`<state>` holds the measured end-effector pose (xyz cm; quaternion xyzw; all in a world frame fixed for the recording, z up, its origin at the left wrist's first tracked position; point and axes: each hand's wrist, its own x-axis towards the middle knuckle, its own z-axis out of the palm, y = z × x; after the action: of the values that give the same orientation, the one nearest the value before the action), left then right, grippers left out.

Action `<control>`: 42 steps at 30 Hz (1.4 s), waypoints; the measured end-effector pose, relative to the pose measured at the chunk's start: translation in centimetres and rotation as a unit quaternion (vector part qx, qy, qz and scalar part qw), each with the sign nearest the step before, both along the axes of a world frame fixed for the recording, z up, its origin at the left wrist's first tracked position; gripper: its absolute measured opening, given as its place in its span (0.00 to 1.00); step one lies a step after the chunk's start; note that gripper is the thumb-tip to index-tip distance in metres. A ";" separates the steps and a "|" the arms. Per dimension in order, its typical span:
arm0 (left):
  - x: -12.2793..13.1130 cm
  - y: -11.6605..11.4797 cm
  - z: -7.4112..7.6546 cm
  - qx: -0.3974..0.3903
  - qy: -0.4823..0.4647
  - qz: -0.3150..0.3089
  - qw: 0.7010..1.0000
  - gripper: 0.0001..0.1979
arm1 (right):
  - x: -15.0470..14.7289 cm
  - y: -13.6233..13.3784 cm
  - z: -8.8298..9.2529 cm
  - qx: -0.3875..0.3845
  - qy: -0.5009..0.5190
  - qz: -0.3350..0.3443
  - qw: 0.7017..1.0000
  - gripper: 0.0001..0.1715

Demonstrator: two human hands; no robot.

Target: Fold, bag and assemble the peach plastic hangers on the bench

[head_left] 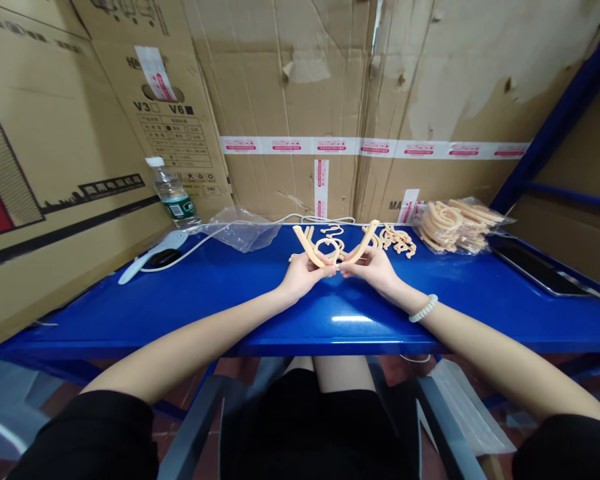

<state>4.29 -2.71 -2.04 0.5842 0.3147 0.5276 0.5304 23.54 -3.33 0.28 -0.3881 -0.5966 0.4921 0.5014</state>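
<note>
Both hands are raised just above the blue table, fingertips nearly meeting. My left hand [303, 275] pinches a curved beige strip [307, 247] that sticks up and to the left. A similar beige strip [365, 241] rises to the right from my right hand [375, 270], which is also closed. Whether the two strips are one bent piece is hidden by the fingers. Right behind the hands is a beige ring-shaped piece [329, 241]. Several small curled beige pieces [397, 240] lie behind my right hand.
A clear bag of beige pieces [450, 225] lies at the back right, near a dark tablet-like slab [537, 267]. At the left are a water bottle [175, 197], a pale blue handled object [153, 255] and crumpled clear plastic [245, 229]. Cardboard [290, 100] walls the back of the blue table [180, 303].
</note>
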 end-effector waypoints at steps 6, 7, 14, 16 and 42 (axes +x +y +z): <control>-0.9 0.5 1.5 -0.117 -0.109 0.015 0.987 0.13 | 2.7 1.4 1.7 -0.012 0.001 -0.002 1.000 0.25; -1.4 0.8 1.9 -0.128 -0.122 0.027 0.984 0.11 | 3.6 1.7 2.3 0.005 0.003 -0.012 1.000 0.24; -5.1 2.8 4.5 -0.114 -0.114 0.059 0.985 0.06 | 9.6 3.4 5.1 0.173 -0.255 -0.034 0.951 0.20; -5.9 3.1 4.8 -0.103 -0.070 0.046 0.991 0.10 | 10.2 3.6 5.2 0.202 -0.350 -0.025 0.914 0.18; -7.2 1.8 3.8 0.317 0.616 0.064 0.718 0.05 | 10.9 4.4 4.4 0.118 -0.541 0.088 0.828 0.09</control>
<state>-2.86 -0.87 1.75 0.8926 0.4232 0.1524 -0.0321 34.46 1.03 4.64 -0.4756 -0.8575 0.1715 0.0949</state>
